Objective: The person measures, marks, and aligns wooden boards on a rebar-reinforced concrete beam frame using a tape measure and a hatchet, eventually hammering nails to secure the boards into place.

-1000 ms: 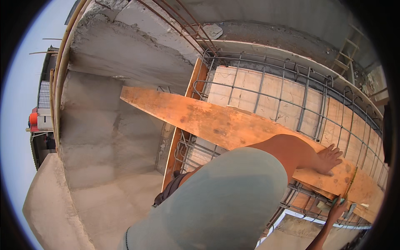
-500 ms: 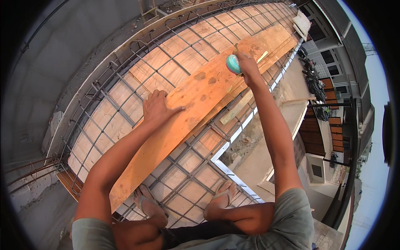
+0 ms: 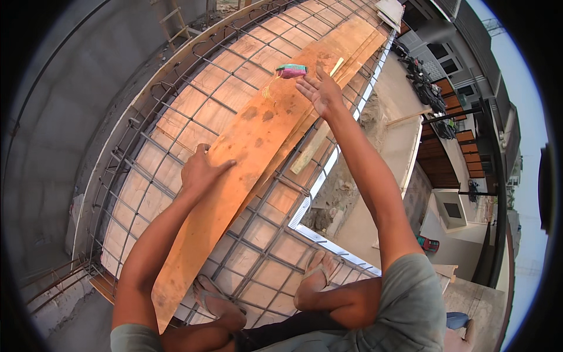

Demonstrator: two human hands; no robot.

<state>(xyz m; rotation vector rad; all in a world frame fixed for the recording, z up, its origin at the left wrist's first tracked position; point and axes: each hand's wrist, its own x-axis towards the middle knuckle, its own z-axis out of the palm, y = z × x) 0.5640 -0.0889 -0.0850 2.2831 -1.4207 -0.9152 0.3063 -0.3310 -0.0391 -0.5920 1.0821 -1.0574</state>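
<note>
A long orange-brown plywood board (image 3: 252, 138), marked with dark stains, lies slanting across the rebar grid. My left hand (image 3: 200, 170) grips its left edge, thumb on the top face and fingers over the side. Farther up the board, my right hand (image 3: 321, 94) is open, its palm turned up and fingers spread. Just left of those fingertips is a teal and pink roll (image 3: 291, 71) with yellow string (image 3: 267, 92) trailing from it. I cannot tell whether the roll touches the board or is in the air.
Beneath the board runs a rebar grid (image 3: 261, 240) over plywood sheets. A loose wood strip (image 3: 309, 146) lies to its right. Beyond the white metal edge (image 3: 316, 236) the level drops to a lower floor. Parked motorcycles (image 3: 419, 79) stand below, and a grey wall (image 3: 53, 146) rises at left.
My right hand has let go of the roll and opened. The roll now sits left of the fingers, turned on its side with string loose. My left hand still holds the board's edge.
</note>
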